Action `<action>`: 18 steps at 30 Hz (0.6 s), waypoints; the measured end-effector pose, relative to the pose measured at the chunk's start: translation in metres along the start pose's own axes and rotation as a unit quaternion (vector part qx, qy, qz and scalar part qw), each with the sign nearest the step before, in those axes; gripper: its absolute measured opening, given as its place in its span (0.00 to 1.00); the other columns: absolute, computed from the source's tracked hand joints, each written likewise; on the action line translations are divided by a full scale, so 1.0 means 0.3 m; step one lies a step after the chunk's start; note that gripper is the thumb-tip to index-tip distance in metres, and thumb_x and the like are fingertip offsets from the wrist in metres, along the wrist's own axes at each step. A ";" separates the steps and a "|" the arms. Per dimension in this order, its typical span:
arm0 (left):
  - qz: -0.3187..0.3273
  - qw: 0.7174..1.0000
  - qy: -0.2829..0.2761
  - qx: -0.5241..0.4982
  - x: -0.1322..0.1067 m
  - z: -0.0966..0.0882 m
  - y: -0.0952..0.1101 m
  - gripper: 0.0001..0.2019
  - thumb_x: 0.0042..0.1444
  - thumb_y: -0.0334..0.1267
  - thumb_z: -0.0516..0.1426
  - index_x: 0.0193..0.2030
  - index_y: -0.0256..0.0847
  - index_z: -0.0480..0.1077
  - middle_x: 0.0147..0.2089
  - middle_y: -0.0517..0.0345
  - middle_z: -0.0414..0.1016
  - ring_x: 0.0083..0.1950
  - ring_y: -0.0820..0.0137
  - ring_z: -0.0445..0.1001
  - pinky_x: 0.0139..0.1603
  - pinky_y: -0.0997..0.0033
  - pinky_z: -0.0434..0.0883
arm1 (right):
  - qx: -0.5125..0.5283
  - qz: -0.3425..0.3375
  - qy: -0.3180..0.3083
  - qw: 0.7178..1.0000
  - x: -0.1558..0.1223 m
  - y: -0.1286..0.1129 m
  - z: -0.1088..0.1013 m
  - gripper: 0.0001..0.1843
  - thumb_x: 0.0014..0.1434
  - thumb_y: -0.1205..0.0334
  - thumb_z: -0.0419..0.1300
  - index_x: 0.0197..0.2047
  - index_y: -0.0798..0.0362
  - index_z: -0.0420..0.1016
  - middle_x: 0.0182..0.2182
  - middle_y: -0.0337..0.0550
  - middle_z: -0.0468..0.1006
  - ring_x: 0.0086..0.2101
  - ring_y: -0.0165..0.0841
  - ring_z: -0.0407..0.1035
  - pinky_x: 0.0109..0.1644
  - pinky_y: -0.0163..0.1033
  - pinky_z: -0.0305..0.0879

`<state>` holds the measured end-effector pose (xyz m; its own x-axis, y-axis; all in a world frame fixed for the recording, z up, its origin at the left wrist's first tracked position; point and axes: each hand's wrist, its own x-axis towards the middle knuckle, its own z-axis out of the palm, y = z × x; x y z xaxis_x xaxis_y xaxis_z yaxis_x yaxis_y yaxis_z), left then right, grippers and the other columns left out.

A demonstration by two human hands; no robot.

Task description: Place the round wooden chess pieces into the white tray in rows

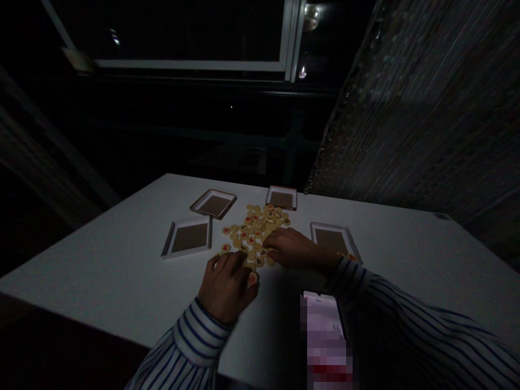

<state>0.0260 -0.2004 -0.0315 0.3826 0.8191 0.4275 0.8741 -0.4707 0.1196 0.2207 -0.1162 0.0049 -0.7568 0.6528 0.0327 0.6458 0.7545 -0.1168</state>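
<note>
**Two hands at the near edge of a pile of discs**

The left hand (227,284) lies palm down with its fingers loosely curled. The fingertips rest on the discs (255,230) at the pile's 6 o'clock edge, and one red-marked disc (252,279) sits right against the thumb. The light is too dim to say whether the hand grips it.

The right hand (292,249) comes in from 4 o'clock, also palm down. Its fingers are drawn together and touch discs at the pile's near right edge; I cannot tell whether it pinches one.

The pile is spread across the middle of the white table (101,271). Four shallow trays ring it:
- the left tray (189,237) at 9 o'clock
- the far-left tray (213,203) at 11
- the far tray (281,197) at 1
- the right tray (333,241) at 3, just past the right wrist

Both sleeves are striped.
</note>
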 end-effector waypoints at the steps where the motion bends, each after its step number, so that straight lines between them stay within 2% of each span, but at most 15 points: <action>1: -0.002 1.000 -0.004 0.002 -0.004 -0.001 0.000 0.10 0.52 0.42 0.54 0.38 0.44 0.74 0.49 0.50 0.71 0.50 0.56 0.67 0.49 0.50 0.63 | -0.011 -0.005 -0.006 1.000 0.002 -0.001 0.003 0.11 0.57 0.64 0.51 0.40 0.53 0.73 0.39 0.45 0.76 0.42 0.35 0.66 0.45 0.38 0.55; 11: -0.010 1.000 -0.011 0.015 -0.030 0.012 -0.009 0.09 0.51 0.42 0.55 0.35 0.44 0.75 0.49 0.50 0.71 0.50 0.56 0.67 0.49 0.50 0.62 | -0.033 -0.014 -0.029 0.999 0.016 -0.001 0.022 0.11 0.58 0.67 0.50 0.37 0.53 0.74 0.38 0.44 0.76 0.42 0.36 0.66 0.45 0.38 0.54; 18: -0.012 1.000 -0.012 0.017 -0.033 0.012 -0.022 0.10 0.52 0.43 0.54 0.35 0.44 0.75 0.49 0.50 0.71 0.50 0.56 0.67 0.49 0.51 0.62 | -0.038 -0.020 -0.035 0.998 0.021 -0.003 0.019 0.11 0.59 0.65 0.51 0.39 0.53 0.75 0.39 0.45 0.76 0.43 0.36 0.65 0.45 0.39 0.54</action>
<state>0.0177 -0.2042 -0.0397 0.3678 0.8383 0.4024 0.8926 -0.4396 0.0998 0.2147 -0.1132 -0.0003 -0.7851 0.6185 -0.0343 0.6194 0.7840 -0.0414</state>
